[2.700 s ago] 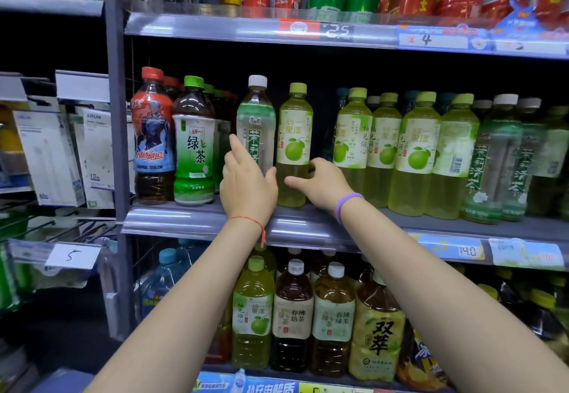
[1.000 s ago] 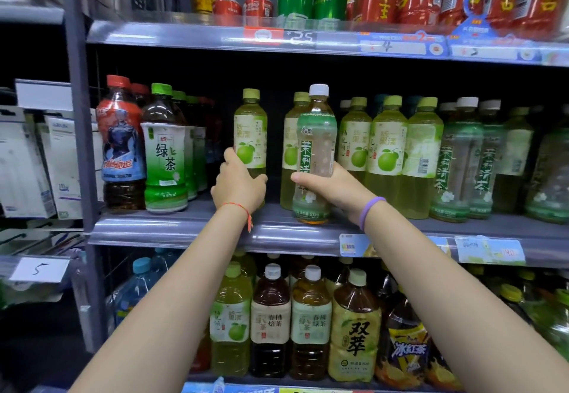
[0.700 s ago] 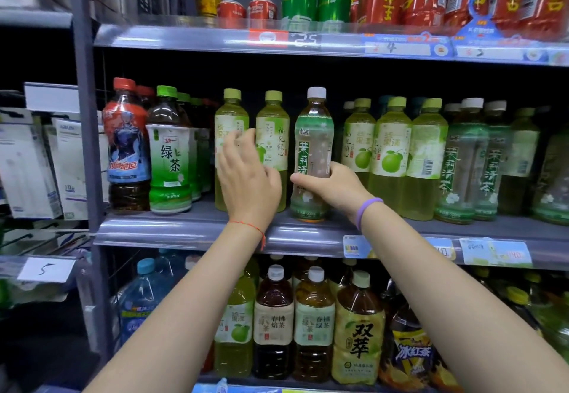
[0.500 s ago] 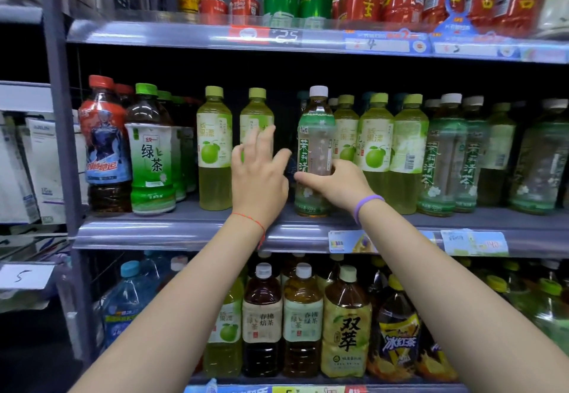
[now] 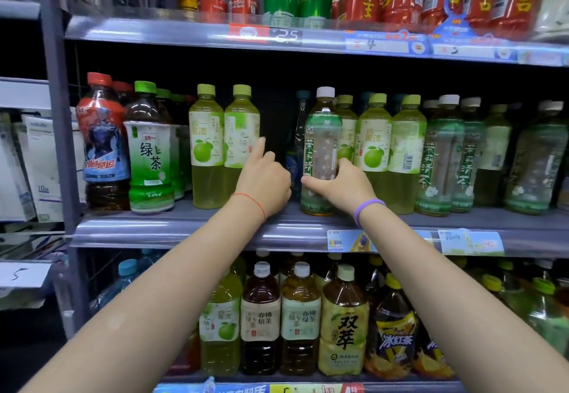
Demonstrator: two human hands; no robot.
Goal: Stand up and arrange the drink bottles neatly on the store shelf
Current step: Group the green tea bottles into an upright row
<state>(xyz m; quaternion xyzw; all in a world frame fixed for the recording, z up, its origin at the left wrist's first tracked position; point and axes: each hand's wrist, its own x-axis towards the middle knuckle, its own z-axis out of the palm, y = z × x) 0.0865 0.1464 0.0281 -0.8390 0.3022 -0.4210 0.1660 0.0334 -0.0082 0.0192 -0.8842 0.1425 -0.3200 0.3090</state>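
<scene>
A white-capped jasmine tea bottle (image 5: 321,134) stands upright on the middle shelf (image 5: 191,229). My right hand (image 5: 345,184) grips its lower half. Left of it stand two pale green apple drink bottles, one (image 5: 207,146) beside the other (image 5: 241,137). My left hand (image 5: 264,180) is in the dark gap between them and the jasmine bottle, index finger stretched out beside the right apple bottle; whether it touches I cannot tell. It holds nothing. More apple bottles (image 5: 374,146) line up to the right.
A green tea bottle (image 5: 149,152) and a red-capped bottle (image 5: 103,143) stand at the shelf's left end by the grey upright post (image 5: 58,134). Cans fill the upper shelf (image 5: 277,34). Larger bottles crowd the lower shelf (image 5: 301,322). Jasmine tea bottles (image 5: 443,158) stand right.
My left hand moved two apple drink bottles left beside the green tea and has drawn back, fingers curling, index finger out. My right hand took the jasmine bottle and set it right of the gap.
</scene>
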